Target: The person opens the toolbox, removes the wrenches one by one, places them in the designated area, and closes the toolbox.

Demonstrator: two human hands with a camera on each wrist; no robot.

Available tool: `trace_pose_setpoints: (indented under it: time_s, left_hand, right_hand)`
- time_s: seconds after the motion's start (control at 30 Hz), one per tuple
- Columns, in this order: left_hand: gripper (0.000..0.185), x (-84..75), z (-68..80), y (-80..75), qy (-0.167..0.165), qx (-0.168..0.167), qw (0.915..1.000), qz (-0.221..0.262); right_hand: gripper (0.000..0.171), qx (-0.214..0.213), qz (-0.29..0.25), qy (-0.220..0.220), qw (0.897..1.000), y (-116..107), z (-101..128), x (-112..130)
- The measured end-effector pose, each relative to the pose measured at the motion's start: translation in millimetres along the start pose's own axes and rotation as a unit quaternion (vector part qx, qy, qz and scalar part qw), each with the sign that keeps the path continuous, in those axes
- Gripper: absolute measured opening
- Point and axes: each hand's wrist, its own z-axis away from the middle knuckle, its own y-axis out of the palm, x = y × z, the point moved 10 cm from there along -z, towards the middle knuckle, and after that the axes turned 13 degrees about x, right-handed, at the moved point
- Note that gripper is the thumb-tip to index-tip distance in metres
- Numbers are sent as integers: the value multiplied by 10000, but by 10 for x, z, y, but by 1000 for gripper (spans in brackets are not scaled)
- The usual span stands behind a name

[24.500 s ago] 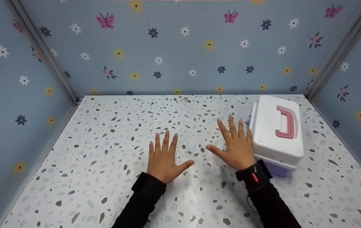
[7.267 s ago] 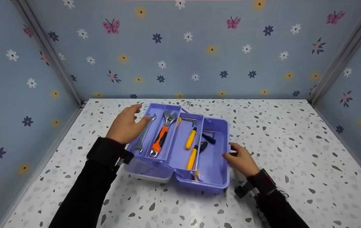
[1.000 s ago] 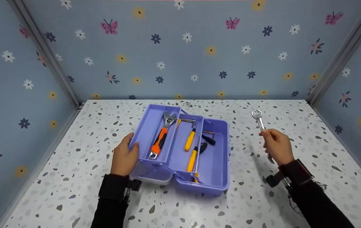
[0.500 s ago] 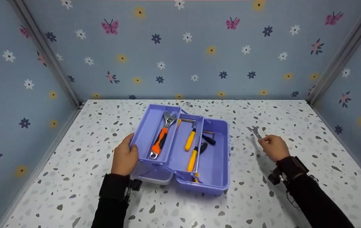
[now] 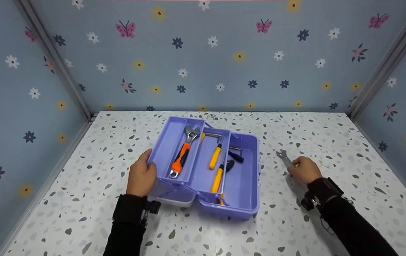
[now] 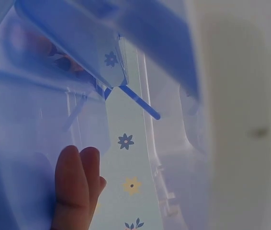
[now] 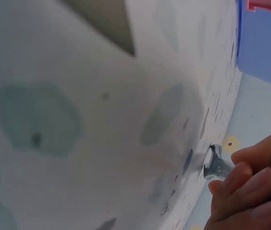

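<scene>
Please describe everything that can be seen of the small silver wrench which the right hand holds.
The silver wrench is a slim, shiny tool that looks like metal, with an open fork-shaped jaw at its far end. The right hand grips its shaft, so only the head and a short piece of shaft show. It lies low over the speckled table, right of the purple toolbox and apart from it, head pointing away and slightly left. Whether it touches the table cannot be told.

I observe a white terrazzo-pattern table (image 5: pixel 331 135) with grey and black flecks, bounded by patterned walls on three sides. An open purple toolbox (image 5: pixel 238 202) stands directly on it near the centre. To the toolbox's right, a silver wrench (image 5: pixel 284 158) is at the table surface.
</scene>
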Motion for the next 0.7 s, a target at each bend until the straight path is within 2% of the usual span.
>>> trace_pose_setpoints:
  time_s: [0.3,0.5,0.7]
  left_hand:
    - [50,9,-7,9,2,4,10000,-48]
    - [50,-2,-4,3,42,-16,9999,-92]
    - [50,-18,10,-10,64,-46,9999,-140]
  right_hand:
    - [35,215,45,18,9998,35,18,0]
    - [36,578,-214,83,9981,143,13,-33]
    - [28,659,-193,272,9973,173,6,-45]
